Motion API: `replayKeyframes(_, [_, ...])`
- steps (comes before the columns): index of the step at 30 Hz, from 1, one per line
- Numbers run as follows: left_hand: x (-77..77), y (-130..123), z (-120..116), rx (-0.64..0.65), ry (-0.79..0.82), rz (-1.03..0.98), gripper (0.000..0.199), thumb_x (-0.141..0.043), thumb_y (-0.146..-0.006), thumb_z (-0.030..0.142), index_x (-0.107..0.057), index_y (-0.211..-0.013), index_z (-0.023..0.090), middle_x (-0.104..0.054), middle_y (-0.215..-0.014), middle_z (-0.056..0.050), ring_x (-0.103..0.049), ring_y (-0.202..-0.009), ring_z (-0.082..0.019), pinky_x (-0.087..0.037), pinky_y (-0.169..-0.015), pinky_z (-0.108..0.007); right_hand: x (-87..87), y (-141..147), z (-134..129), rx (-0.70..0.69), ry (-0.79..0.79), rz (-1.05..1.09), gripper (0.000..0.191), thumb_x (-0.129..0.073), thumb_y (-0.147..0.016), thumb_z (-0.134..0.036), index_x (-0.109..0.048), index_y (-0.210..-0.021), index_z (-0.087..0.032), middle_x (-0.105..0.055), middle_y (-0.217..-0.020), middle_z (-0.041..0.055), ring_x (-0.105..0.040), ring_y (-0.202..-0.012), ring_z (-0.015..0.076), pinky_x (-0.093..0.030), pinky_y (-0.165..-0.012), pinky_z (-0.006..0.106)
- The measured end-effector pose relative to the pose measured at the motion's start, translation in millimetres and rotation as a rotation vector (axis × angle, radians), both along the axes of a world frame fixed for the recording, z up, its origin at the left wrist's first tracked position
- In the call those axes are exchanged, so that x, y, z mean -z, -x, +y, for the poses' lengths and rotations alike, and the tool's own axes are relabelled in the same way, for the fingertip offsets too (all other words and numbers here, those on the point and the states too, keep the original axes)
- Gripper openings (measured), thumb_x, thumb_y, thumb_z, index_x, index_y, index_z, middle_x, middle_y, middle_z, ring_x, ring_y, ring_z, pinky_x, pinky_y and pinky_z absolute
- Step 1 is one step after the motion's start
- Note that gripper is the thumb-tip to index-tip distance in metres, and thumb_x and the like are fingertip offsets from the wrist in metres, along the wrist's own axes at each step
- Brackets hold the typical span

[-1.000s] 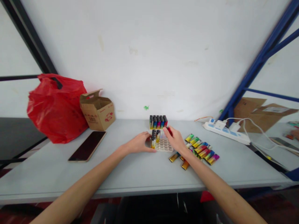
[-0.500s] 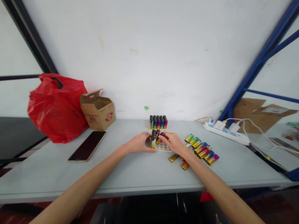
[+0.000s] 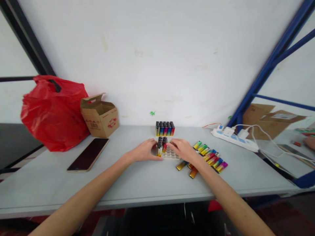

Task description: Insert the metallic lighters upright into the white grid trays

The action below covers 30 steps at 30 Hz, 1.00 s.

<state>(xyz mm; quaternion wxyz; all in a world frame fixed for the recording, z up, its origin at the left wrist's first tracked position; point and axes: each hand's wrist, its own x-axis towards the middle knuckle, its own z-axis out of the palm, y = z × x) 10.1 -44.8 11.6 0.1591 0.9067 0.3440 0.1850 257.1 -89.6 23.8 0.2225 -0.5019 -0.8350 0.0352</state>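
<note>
Beside a white tray with round holes [image 3: 172, 154], my left hand [image 3: 145, 150] curls round the left end, fingers behind and thumb in front. Two short rows of upright lighters with black tops [image 3: 159, 149] stand in the tray's left part. My right hand [image 3: 180, 149] reaches over the tray from the right, its fingertips at a red lighter [image 3: 164, 148] in the second row. Behind the tray stands a block of upright multicoloured lighters [image 3: 165, 129]. Loose lighters [image 3: 213, 159] lie in a pile by my right wrist.
A dark phone [image 3: 88, 154] lies at the left, before a red plastic bag [image 3: 56, 114] and an open cardboard box [image 3: 100, 118]. A white power strip [image 3: 233, 140] with plugs and cables sits at the right. Part of a person's hand [image 3: 310, 143] shows at the right edge.
The red lighter, earlier tilted in my right fingers above the tray, now stands upright in the second row. My left hand stays at the tray's left end. The view has shifted slightly.
</note>
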Motion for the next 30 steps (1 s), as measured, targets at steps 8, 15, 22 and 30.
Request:
replayKeyframes(8, [-1.6, 0.3, -0.3, -0.009, 0.021, 0.02, 0.067, -0.076, -0.067, 0.076, -0.064, -0.099, 0.018, -0.066, -0.1, -0.009, -0.063, -0.092, -0.029, -0.051, -0.082, -0.039, 0.6, -109.6, 5.6, 0.411, 0.043, -0.141, 0.039, -0.053, -0.103, -0.046, -0.068, -0.118, -0.014, -0.071, -0.119, 0.0195, -0.065, -0.114, 0.0294, -0.046, -0.099, 0.038])
replayKeyframes(15, [-0.4, 0.9, 0.3, -0.021, 0.017, 0.031, 0.068, -0.075, -0.067, 0.078, -0.064, -0.098, 0.018, -0.067, -0.101, -0.009, -0.064, -0.093, -0.03, -0.052, -0.083, -0.039, 15.5, -120.3, 13.1, 0.469, 0.152, -0.353, 0.048, -0.051, -0.103, -0.052, -0.067, -0.129, -0.016, -0.068, -0.129, 0.0191, -0.064, -0.118, 0.0348, -0.047, -0.1, 0.044])
replayKeyframes(22, [-1.7, 0.6, -0.4, -0.018, 0.01, 0.033, 0.068, -0.076, -0.067, 0.076, -0.065, -0.1, 0.018, -0.067, -0.1, -0.01, -0.064, -0.093, -0.03, -0.052, -0.085, -0.04, 16.6, -94.3, 43.9, 0.278, 0.099, -0.161, 0.046, -0.066, -0.097, -0.036, -0.061, -0.137, -0.014, -0.07, -0.121, 0.017, -0.068, -0.109, 0.0269, -0.049, -0.1, 0.037])
replayKeyframes(30, [-0.2, 0.2, 0.1, -0.013, 0.003, 0.035, 0.067, -0.076, -0.069, 0.074, -0.065, -0.103, 0.018, -0.067, -0.105, -0.011, -0.065, -0.097, -0.031, -0.052, -0.088, -0.042, 1.9, -62.7, 50.2, 0.07, 0.038, 0.337, 0.06, -0.074, -0.078, -0.012, -0.062, -0.136, -0.02, -0.068, -0.132, 0.0128, -0.07, -0.091, 0.021, -0.057, -0.091, 0.04])
